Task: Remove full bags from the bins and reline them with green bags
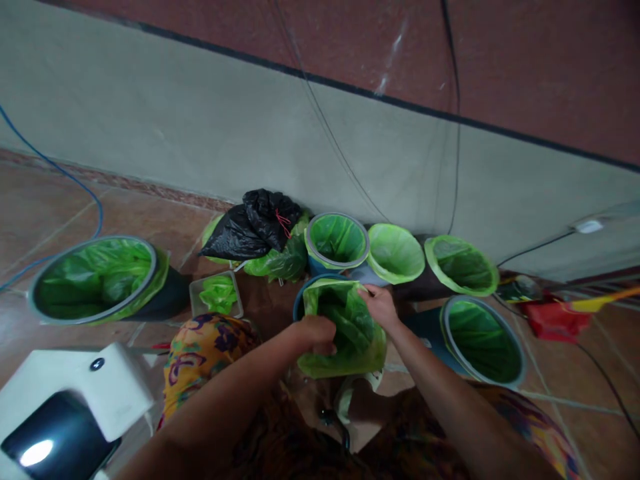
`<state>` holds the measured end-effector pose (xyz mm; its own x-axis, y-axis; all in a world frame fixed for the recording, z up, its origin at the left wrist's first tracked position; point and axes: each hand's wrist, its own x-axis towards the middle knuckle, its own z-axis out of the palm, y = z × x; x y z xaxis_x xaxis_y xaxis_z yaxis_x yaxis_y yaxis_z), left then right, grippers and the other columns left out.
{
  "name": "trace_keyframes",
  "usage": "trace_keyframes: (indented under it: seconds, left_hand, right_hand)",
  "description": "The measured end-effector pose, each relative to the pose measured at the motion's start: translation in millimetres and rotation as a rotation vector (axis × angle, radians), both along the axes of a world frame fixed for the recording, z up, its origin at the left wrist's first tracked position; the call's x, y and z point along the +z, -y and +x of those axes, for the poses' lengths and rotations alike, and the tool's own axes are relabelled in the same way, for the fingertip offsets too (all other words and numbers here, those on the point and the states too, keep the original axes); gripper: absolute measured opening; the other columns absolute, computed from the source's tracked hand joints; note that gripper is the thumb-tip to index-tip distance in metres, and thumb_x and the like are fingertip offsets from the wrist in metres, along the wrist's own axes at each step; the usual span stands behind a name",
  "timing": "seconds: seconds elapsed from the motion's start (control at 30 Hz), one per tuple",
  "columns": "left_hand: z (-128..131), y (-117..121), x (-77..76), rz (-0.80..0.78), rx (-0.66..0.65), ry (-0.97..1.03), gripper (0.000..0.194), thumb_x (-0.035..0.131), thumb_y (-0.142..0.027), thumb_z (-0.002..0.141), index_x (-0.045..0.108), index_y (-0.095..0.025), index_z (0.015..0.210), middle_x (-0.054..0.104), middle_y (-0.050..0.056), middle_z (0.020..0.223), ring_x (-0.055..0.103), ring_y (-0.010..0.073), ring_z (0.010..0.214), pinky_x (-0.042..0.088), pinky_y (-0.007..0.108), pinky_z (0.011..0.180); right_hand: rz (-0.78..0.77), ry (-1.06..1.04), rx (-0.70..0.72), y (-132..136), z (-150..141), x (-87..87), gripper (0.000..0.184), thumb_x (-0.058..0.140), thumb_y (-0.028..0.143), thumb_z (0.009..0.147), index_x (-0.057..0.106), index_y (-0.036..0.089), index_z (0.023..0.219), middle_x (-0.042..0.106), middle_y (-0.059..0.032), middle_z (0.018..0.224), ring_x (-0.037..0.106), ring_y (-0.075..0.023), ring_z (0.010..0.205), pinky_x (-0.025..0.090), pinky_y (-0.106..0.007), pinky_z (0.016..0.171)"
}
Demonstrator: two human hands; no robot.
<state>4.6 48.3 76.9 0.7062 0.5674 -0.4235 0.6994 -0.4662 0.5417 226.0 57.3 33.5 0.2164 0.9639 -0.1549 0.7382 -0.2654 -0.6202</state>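
Note:
A green plastic bag (345, 363) hangs between my hands with its mouth spread toward me. My left hand (318, 333) is closed at the left side of its opening, gripping the plastic. On the upper right edge, my right hand (381, 307) pinches the bag's rim. Behind and partly under the bag shows the rim of a blue bin (299, 307); most of that bin is hidden. Just beyond stand a blue bin with a grey ring (336, 215) and a bin (396, 277) covered by a green liner.
Lined bins stand at left (165, 293), back right (460, 267) and right (435, 330). A black bag (235, 233) lies by the wall. A clear tub (200, 303) holds green plastic. At lower left are a white device (123, 393) and a red dustpan (555, 320) lies right.

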Motion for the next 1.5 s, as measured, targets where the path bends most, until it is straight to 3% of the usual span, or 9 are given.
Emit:
trace_keyframes:
  seconds: [0.07,0.2,0.27,0.4,0.57,0.8,1.1,1.27,1.5]
  left_hand:
    - [1.0,-21.5,13.0,0.155,0.107,-0.023,0.032,0.061,-0.038,0.084,0.071,-0.012,0.1,0.072,0.016,0.099,0.068,0.0298,0.095,0.055,0.039,0.083]
    - [4.6,-43.6,14.9,0.441,0.439,-0.042,0.061,0.06,-0.035,0.086,0.044,-0.011,0.14,0.059,0.018,0.127,0.057,0.0272,0.116,0.047,0.036,0.098]
    - [6.3,-45.2,6.5,0.429,0.451,-0.068,0.064,0.064,-0.033,0.082,0.044,-0.011,0.139,0.058,0.018,0.129,0.056,0.0282,0.118,0.048,0.037,0.098]
    - [4.0,-49.4,-6.7,0.264,0.384,-0.204,0.027,0.046,-0.015,0.089,0.066,-0.011,0.108,0.069,0.016,0.106,0.065,0.027,0.106,0.051,0.037,0.089]
    - [-6.4,-65.3,0.0,0.348,0.517,-0.237,0.034,0.036,-0.008,0.091,0.064,-0.013,0.111,0.07,0.015,0.102,0.068,0.0247,0.101,0.053,0.033,0.084]
    - [-7.5,-61.7,-5.7,0.211,0.519,-0.16,0.037,0.044,-0.011,0.088,0.061,-0.018,0.121,0.072,0.012,0.103,0.068,0.0235,0.101,0.05,0.031,0.087]
    - [-8.4,-78.7,-28.4,0.092,0.583,-0.102,0.031,0.047,-0.028,0.091,0.075,-0.017,0.088,0.073,0.008,0.087,0.066,0.0184,0.083,0.045,0.025,0.073]
    - [-10.0,-86.7,-44.1,0.018,0.702,-0.008,0.038,0.045,-0.033,0.092,0.074,-0.012,0.078,0.065,0.004,0.067,0.058,0.0134,0.067,0.038,0.022,0.059]
    - [-4.6,-103.0,-57.3,-0.01,0.872,-0.037,0.042,0.043,-0.037,0.093,0.073,-0.011,0.08,0.067,0.007,0.072,0.063,0.0171,0.073,0.04,0.023,0.06]
  right_hand:
    - [0.021,-0.139,-0.003,8.6,11.4,8.1,0.037,0.053,0.048,0.083,0.074,0.017,0.085,0.069,0.0003,0.073,0.06,-0.0161,0.067,0.046,-0.025,0.066]
    - [0.003,-0.323,-0.02,21.5,16.1,26.2,0.038,0.062,0.051,0.077,0.075,0.017,0.087,0.07,-0.0002,0.075,0.062,-0.0177,0.069,0.047,-0.027,0.067]
    - [-0.018,-0.4,-0.042,23.1,13.7,35.7,0.039,0.065,0.05,0.074,0.075,0.016,0.09,0.072,-0.0017,0.077,0.062,-0.0181,0.069,0.048,-0.028,0.066]
    - [-0.064,-0.385,-0.066,17.9,17.6,48.6,0.036,0.06,0.046,0.077,0.074,0.015,0.088,0.072,-0.0042,0.076,0.062,-0.0178,0.065,0.047,-0.028,0.062]
    - [-0.182,0.248,0.134,11.2,34.1,51.3,0.023,0.053,0.027,0.083,0.075,0.019,0.085,0.074,-0.0067,0.084,0.066,-0.0206,0.08,0.045,-0.028,0.072]
    - [-0.246,0.478,0.205,6.7,7.4,30.0,0.043,0.057,0.034,0.088,0.059,0.02,0.128,0.072,-0.0103,0.107,0.066,-0.0224,0.094,0.044,-0.028,0.077]
    - [-0.203,0.112,0.003,-22.1,24.5,-9.9,0.029,0.051,0.035,0.086,0.066,0.017,0.07,0.067,-0.0036,0.07,0.058,-0.0147,0.064,0.037,-0.024,0.057]
    - [-0.129,-0.2,-0.17,-20.9,37.4,-33.0,0.03,0.055,0.04,0.08,0.067,0.015,0.069,0.064,-0.0019,0.06,0.055,-0.013,0.054,0.038,-0.023,0.052]
    - [-0.091,-0.268,-0.227,-40.0,37.6,-47.7,0.04,0.058,0.054,0.074,0.064,0.017,0.061,0.062,-0.0016,0.058,0.052,-0.0128,0.052,0.039,-0.024,0.05]
